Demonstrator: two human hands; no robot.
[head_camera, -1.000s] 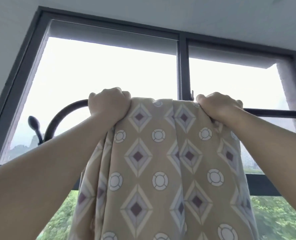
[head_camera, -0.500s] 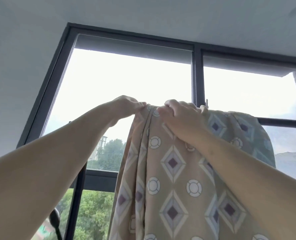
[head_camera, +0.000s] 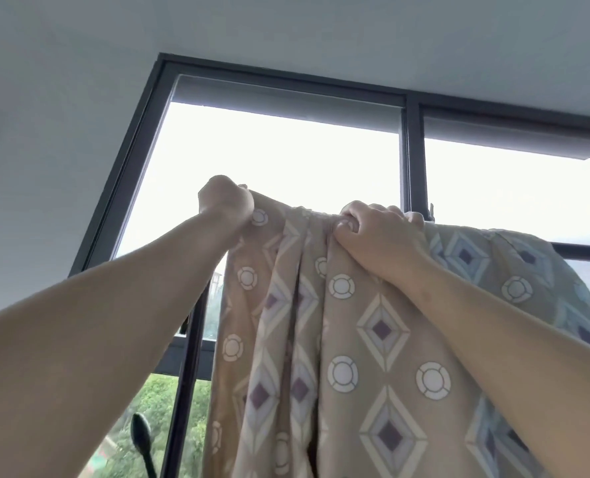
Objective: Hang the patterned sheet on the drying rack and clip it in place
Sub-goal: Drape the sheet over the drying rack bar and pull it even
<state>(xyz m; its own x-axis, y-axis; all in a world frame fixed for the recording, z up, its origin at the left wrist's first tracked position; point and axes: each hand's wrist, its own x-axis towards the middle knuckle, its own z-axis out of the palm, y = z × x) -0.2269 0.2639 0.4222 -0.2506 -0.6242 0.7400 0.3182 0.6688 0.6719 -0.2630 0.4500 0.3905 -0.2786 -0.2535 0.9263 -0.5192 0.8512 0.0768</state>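
The patterned sheet [head_camera: 366,339], tan with diamonds and white rings, hangs over the top bar of the drying rack in front of the window. The cloth hides that bar. My left hand [head_camera: 226,207] grips the sheet's top left edge, fist closed on the fabric. My right hand [head_camera: 379,232] grips bunched folds at the top middle, with its fingers curled over the cloth. To the right of my right hand the sheet lies spread along the bar. A small clip-like piece [head_camera: 432,213] sticks up just behind the sheet near the window mullion.
A dark window frame [head_camera: 412,150] fills the background, with bright sky behind and green trees below. A black rounded knob on a stem [head_camera: 142,434] stands at the lower left. A dark horizontal bar [head_camera: 583,251] runs off to the right.
My left hand has pulled the sheet's left edge further left, away from my right hand, stretching the top edge. Over the second the view swung left and my right hand shifted left along the top.
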